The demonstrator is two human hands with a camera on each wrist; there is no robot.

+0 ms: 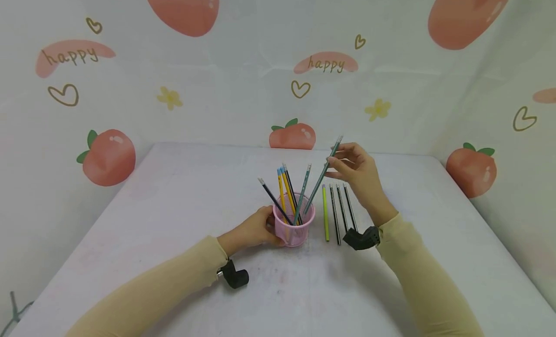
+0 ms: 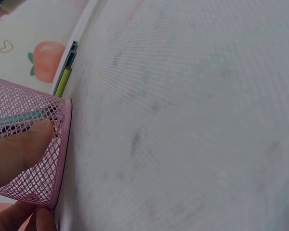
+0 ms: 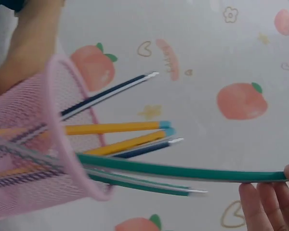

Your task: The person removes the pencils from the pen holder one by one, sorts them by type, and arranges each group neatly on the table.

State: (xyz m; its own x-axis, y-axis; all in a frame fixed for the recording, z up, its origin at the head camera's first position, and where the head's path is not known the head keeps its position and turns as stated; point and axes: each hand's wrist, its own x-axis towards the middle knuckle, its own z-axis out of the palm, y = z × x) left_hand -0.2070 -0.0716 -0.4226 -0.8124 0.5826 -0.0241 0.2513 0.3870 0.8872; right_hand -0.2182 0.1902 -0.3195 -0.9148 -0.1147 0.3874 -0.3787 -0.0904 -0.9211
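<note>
A pink mesh pencil cup [image 1: 294,235] stands upright on the table, and my left hand [image 1: 256,227] grips its side low down. The left wrist view shows the thumb [image 2: 24,151] across the mesh and other fingers round the far side. In my right hand [image 1: 357,170] a green pencil [image 3: 197,172] is pinched near its upper end, slanting down with its lower part inside the cup's rim. Also leaning in the cup are another green pencil [image 1: 304,185], yellow pencils [image 3: 120,128] with blue ends, and dark pencils [image 3: 111,95].
Right of the cup a yellow-green pencil [image 1: 325,214] and several dark pencils [image 1: 335,214] lie side by side on the white table [image 1: 208,182]. Behind stands a backdrop [image 1: 234,91] printed with peaches. Each wrist carries a small black camera [image 1: 362,238].
</note>
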